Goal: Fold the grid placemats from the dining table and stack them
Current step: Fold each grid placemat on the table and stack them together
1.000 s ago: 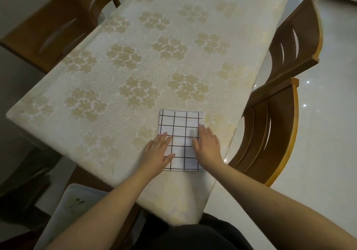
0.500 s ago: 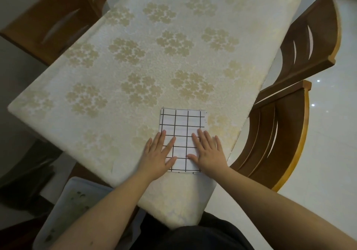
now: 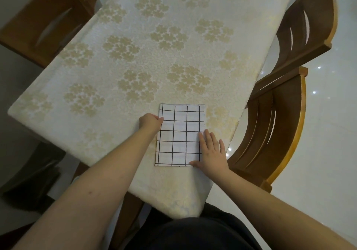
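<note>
A folded grid placemat (image 3: 180, 135), white with black lines, lies flat on the near right part of the dining table (image 3: 135, 56), close to the corner where the pale, flower-patterned tablecloth (image 3: 181, 197) drops over the edge. The person stands at that corner with both arms reached out. The left hand (image 3: 150, 122) sits at the placemat's left edge, towards the far end, with the fingers curled in; the fingertips meet the edge, but from here I cannot tell whether they pinch it or only press against it. The right hand (image 3: 211, 153) lies flat with straight, slightly spread fingers on the right edge, near the front corner, thumb resting at the bottom edge, pressing rather than holding. Two wooden chairs (image 3: 278, 133) stand tucked in on the right side, and another is at the far left. I see only this one mat, so I judge it to be the pile itself or its top piece, being squared up. The risk I see is slippage: the cloth looks loose and the mat sits near the overhang, so an uneven push from one side could skew the layers, spring the fold open, or slide the mat towards the edge.
</note>
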The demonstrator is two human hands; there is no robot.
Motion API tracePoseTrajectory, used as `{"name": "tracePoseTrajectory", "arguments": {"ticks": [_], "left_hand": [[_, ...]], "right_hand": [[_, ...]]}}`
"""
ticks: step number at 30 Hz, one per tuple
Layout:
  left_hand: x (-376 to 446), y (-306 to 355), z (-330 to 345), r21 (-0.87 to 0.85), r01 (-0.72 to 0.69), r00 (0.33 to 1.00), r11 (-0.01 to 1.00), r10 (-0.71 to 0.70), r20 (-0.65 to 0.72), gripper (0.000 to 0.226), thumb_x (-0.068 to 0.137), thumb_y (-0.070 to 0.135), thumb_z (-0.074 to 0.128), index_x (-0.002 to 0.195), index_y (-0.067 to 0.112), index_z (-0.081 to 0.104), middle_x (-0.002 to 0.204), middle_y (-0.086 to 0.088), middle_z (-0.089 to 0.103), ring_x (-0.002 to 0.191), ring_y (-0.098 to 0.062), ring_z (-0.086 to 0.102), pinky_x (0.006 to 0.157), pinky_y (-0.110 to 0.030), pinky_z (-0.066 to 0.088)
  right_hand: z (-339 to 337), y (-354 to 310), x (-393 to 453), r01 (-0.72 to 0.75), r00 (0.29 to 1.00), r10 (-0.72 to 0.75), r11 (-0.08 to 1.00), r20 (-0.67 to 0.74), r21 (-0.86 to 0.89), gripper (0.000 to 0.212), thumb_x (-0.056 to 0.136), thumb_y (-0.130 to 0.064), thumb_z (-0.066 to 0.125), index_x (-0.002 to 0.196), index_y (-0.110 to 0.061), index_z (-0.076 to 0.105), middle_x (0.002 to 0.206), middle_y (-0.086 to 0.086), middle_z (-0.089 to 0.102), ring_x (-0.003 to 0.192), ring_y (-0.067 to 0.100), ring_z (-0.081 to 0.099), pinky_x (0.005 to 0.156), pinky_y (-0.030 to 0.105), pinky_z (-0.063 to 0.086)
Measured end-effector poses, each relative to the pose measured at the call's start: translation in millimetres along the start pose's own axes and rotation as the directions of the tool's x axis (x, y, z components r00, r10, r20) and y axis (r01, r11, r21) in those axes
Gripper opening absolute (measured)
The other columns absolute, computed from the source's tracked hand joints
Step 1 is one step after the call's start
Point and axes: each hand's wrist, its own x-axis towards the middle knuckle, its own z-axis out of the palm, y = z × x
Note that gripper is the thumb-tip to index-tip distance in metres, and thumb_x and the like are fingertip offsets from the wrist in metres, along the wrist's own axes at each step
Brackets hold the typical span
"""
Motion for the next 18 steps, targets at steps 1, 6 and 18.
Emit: {"name": "tracePoseTrajectory", "arguments": {"ticks": [1,6,18], "left_hand": [[0.5,3.0,-1.0,0.029,0.017,1.0,0.999,-0.017,0.015,0.036,0.093,0.029,0.064,0.121,0.006,0.065,0.124,-0.014,0.064,0.109,-0.032,0.062,0.092,-0.037,0.052],[-4.3,9.2,-5.9,0.02,-0.006,1.0,1.0,0.006,0.015,0.031,0.092,0.021,0.065,0.118,0.005,0.066,0.121,-0.014,0.066,0.108,-0.031,0.062,0.093,-0.038,0.052],[-16.4,14.2,-17.4,-0.27,-0.219,0.959,0.938,0.258,0.117,0.042,0.093,0.023,0.065,0.132,0.009,0.057,0.116,0.0,0.061,0.104,-0.017,0.056,0.091,-0.028,0.045]], "right_hand": [[-0.2,0.8,-1.0,-0.011,1.0,0.011,1.0,-0.002,0.002,0.11,0.083,-0.068,0.054,0.154,-0.017,-0.013,0.162,0.007,-0.017,0.149,0.027,-0.016,0.116,0.045,-0.012],[-0.1,4.5,-5.8,-0.032,0.999,0.033,0.998,-0.018,0.044,0.113,0.081,-0.067,0.058,0.153,-0.019,-0.015,0.162,0.007,-0.018,0.149,0.027,-0.016,0.117,0.044,-0.011],[8.1,5.8,-7.9,-0.151,0.986,0.162,0.971,-0.048,0.183,0.121,0.075,-0.068,0.065,0.154,-0.014,-0.009,0.163,0.006,-0.009,0.15,0.024,-0.008,0.121,0.045,0.002]]}}
